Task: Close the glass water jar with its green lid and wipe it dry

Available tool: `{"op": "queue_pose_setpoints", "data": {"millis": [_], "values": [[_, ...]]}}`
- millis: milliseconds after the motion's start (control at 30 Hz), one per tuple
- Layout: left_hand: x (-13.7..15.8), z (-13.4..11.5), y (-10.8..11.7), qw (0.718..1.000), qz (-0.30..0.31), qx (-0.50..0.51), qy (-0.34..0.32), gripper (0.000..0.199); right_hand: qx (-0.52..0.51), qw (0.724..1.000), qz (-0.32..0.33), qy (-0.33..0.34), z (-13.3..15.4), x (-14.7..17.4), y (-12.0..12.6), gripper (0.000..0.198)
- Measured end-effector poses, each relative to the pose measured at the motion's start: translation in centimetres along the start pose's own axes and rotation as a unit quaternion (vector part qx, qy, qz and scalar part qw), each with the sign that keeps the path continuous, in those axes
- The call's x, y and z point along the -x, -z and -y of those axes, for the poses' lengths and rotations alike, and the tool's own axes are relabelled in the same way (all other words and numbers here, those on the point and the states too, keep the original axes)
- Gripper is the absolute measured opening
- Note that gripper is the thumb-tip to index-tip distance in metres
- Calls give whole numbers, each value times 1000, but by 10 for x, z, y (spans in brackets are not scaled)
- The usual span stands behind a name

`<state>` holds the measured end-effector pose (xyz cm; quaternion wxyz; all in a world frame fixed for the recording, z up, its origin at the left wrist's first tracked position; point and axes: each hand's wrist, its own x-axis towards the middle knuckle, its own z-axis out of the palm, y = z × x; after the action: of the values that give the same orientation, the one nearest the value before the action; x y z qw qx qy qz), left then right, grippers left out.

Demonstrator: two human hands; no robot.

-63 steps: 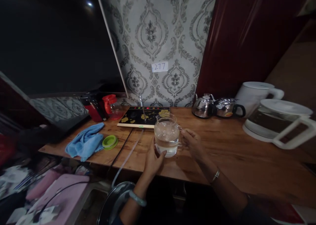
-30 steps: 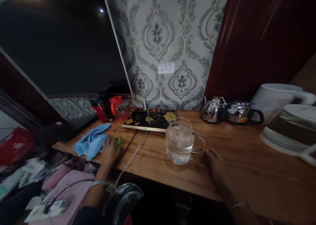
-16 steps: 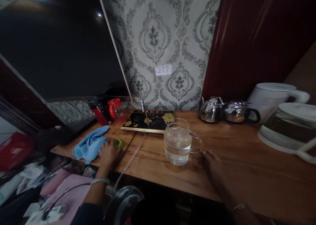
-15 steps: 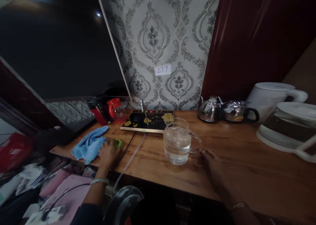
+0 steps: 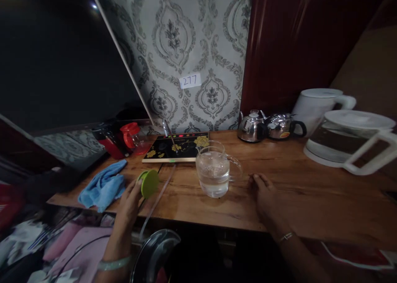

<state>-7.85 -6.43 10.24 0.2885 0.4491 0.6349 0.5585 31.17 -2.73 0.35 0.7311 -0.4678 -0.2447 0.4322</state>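
Left hand [image 5: 128, 200] grips the green lid [image 5: 149, 183] clear of the table [image 5: 294, 183]; right hand [image 5: 263, 192] rests empty beside the water-filled, uncovered jug [image 5: 214, 169].

We note a lime-green lid [image 5: 149, 183] beside a sky-blue cloth [image 5: 102, 186]. The table [image 5: 297, 183] is warm brown wood with dark grain. The stove plate [image 5: 176, 146] is black with yellow flowers. The wall covering [image 5: 186, 39] shows grey damask on pale ground. We see a clear glass jug [image 5: 214, 169], two silver kettles [image 5: 252, 126] and a dark red curtain [image 5: 294, 39].
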Motion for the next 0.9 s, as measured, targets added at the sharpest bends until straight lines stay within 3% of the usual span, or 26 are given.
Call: {"op": "queue_pose_setpoints", "data": {"millis": [100, 200, 300, 367, 500, 567, 633, 767, 900], "values": [[27, -16, -27, 995, 48, 82, 15, 69, 46, 996, -34, 67, 17, 17, 0, 35], [41, -37, -57, 982, 120, 144, 35, 65, 101, 986, 4, 133, 40, 40, -4, 31], [45, -63, -84, 966, 168, 197, 10, 58, 162, 959, 97, 214, 67, 57, -16, 21], [48, -80, -101, 958, 174, 228, -13, 53, 210, 918, 167, 293, 84, 63, -29, 20], [65, -99, -129, 941, 202, 270, -33, 47, 286, 789, 288, 461, 111, 67, -55, 70], [78, -99, -141, 926, 236, 295, -12, 48, 321, 739, 316, 501, 118, 69, -65, 82], [89, -95, -150, 915, 253, 314, 13, 48, 348, 706, 335, 518, 121, 70, -71, 86], [101, -89, -160, 908, 246, 338, 26, 49, 366, 687, 346, 524, 120, 73, -74, 87], [102, -88, -161, 906, 262, 331, 15, 53, 346, 717, 324, 511, 127, 63, -76, 79]]}}
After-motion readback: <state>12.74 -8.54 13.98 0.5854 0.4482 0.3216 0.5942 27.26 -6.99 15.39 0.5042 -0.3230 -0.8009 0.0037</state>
